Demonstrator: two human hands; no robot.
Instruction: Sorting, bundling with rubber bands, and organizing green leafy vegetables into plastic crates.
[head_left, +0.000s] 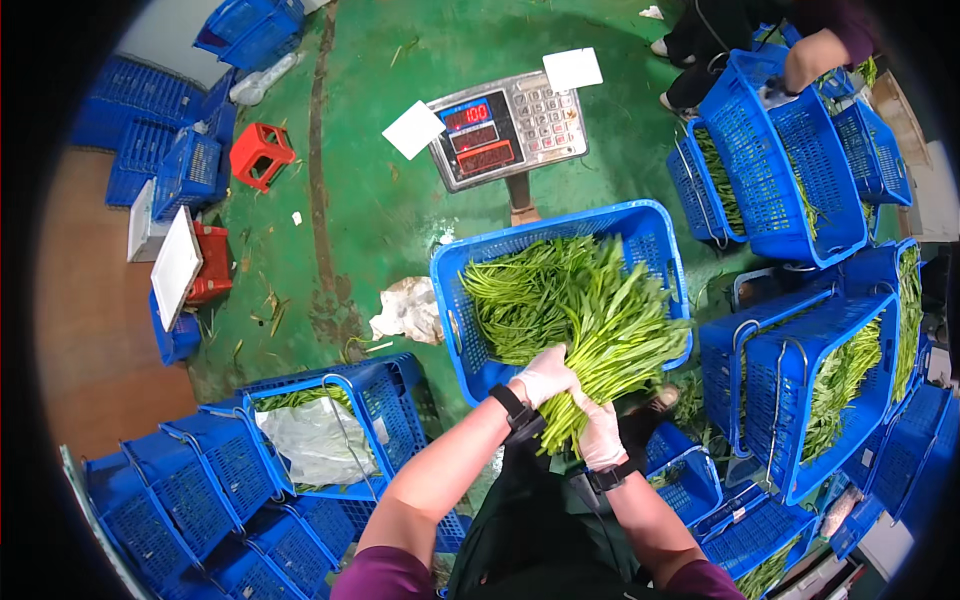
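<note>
A blue plastic crate (562, 217) stands before me, partly filled with leafy green vegetables (517, 300) whose long stems lie to the left. Over its near right part I hold a bunch of leafy greens (622, 337), leaves pointing up and right. My left hand (547, 375), in a pale glove, grips the bunch on its left side. The gloved right hand (600, 435) closes round the lower stems. Just beyond the crate is a weighing scale's display and keypad (510, 131), its red digits lit, with two white cards (414, 130) at its edges.
Crates of greens (840, 382) crowd the right; more blue crates (202, 480) stand lower left, one under a clear plastic sheet (319, 442). A red stool (261, 156) and crumpled bag (409, 309) are on the green floor. Upper right, another person's arm (817, 60) reaches into a crate.
</note>
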